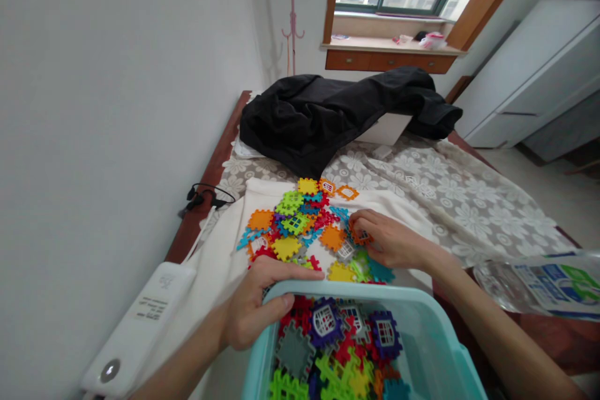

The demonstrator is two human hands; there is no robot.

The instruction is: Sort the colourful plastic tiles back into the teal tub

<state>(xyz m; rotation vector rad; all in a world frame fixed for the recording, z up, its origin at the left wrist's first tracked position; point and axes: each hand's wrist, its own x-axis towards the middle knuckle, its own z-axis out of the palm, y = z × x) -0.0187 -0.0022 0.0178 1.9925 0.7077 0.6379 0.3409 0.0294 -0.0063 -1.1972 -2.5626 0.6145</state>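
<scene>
In the head view, my left hand (262,300) grips the far left rim of a light blue plastic bin (337,289), thumb inside and fingers over the outer edge. Toothed interlocking building tiles fill the bin's left part, among them a grey tile (295,351) and purple window tiles (326,322). Beyond the bin, my right hand (387,239) has its fingers closed on an orange window tile (360,236), partly hidden by them. Loose tiles lie piled around it on a white cloth (384,200): a yellow tile (287,248), an orange tile (333,238) and several others.
A black garment (309,115) drapes over something white on the patterned cover (422,175). To the left are a white power strip-like device (140,331) and black cables (201,195). A clear plastic bottle (539,284) lies at the right. A wall (117,106) bounds the left.
</scene>
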